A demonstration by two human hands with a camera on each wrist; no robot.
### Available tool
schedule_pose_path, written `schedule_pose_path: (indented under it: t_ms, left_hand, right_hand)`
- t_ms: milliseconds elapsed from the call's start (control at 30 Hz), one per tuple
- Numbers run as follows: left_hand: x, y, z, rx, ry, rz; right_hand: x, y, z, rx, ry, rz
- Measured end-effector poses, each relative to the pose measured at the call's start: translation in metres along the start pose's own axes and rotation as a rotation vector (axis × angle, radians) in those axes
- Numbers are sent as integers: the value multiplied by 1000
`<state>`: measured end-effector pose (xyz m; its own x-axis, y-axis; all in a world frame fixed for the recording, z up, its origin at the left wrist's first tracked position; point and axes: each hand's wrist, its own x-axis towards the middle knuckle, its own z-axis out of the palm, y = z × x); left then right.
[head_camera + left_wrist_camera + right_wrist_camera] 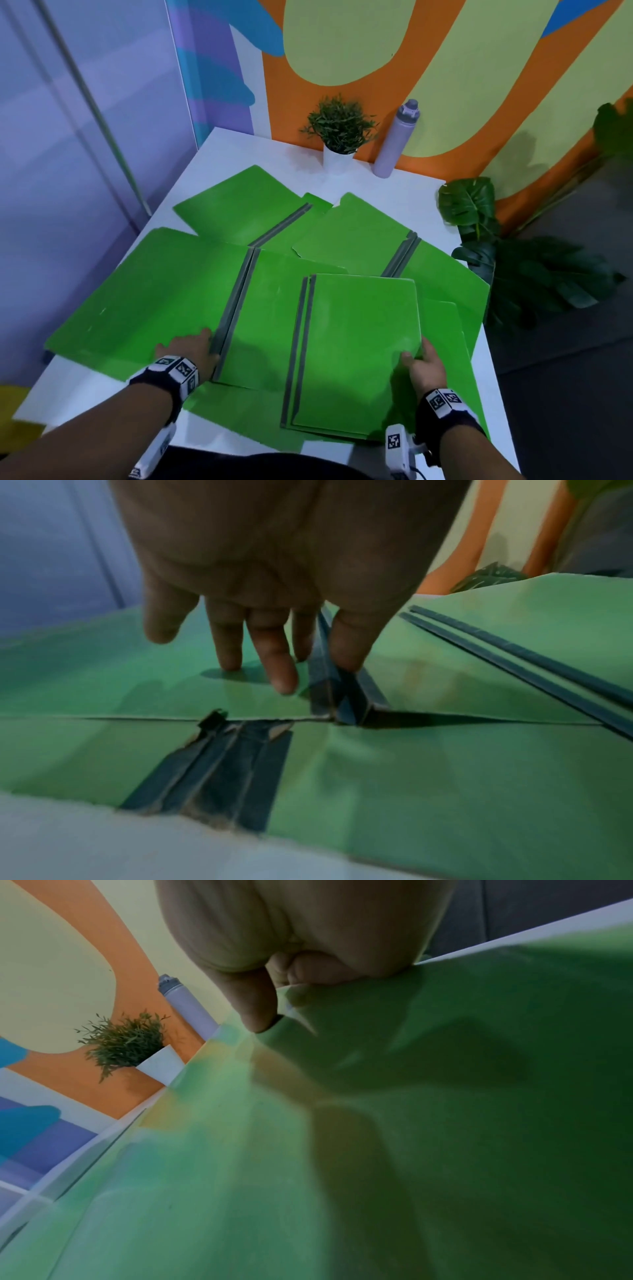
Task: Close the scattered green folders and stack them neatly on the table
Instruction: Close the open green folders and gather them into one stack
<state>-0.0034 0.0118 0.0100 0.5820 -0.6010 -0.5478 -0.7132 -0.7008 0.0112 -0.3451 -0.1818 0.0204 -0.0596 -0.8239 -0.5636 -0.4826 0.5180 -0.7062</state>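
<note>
Several green folders with grey spines lie spread over the white table (239, 150). A closed folder (356, 349) lies front and centre on top of the others. My right hand (416, 356) pinches its right edge, thumb on top (257, 1010) and fingers curled underneath. A big open folder (154, 298) lies at the left. My left hand (191, 344) rests on it with straight fingers (281, 680) touching the cover, the thumb on the other side of its raised grey spine (325, 693). Two more open folders (239, 212) (352, 236) lie overlapping at the back.
A small potted plant (339, 133) and a lilac bottle (397, 137) stand at the table's back edge against the painted wall. A large leafy plant (479, 219) stands off the table's right side. The folders overhang the left and right table edges.
</note>
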Motion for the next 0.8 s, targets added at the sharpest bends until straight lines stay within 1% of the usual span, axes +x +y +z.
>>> schedule_pose_path:
  t_ms: [67,100,133,200,267,333,433,533,633,700,800]
  left_hand:
    - [-2,-5,1,-40,28,-43]
    - [0,-5,1,-51,63,-38]
    - [1,-3,1,-63,97,-15]
    - [5,6,2,-83,113,29]
    - [9,18,4,-101,93,8]
    - [12,24,10,-136,82,-58]
    - [15,18,23,-213,65,-156]
    - [20,6,26,-251,81,-162]
    - [22,2,20,-176,59,-178]
    - [26,-2,23,-181,46,-183]
    - [29,-4,30,-121,17,-186]
  right_hand:
    - [-2,2,1,-5,-18,6]
    - [-3,3,1,-8,-28,12]
    - [-5,4,3,-11,-34,20]
    - [-8,4,6,-20,-32,24]
    - [-10,4,9,-39,-33,16]
    - [-11,5,11,-72,-38,-5]
    - [-14,2,9,-88,-36,-35]
    - [-15,-1,5,-93,-25,-77]
    - [-15,-3,3,-114,-9,-100]
    - [-16,-5,4,-102,-8,-101]
    - [-18,-7,9,-88,-10,-119]
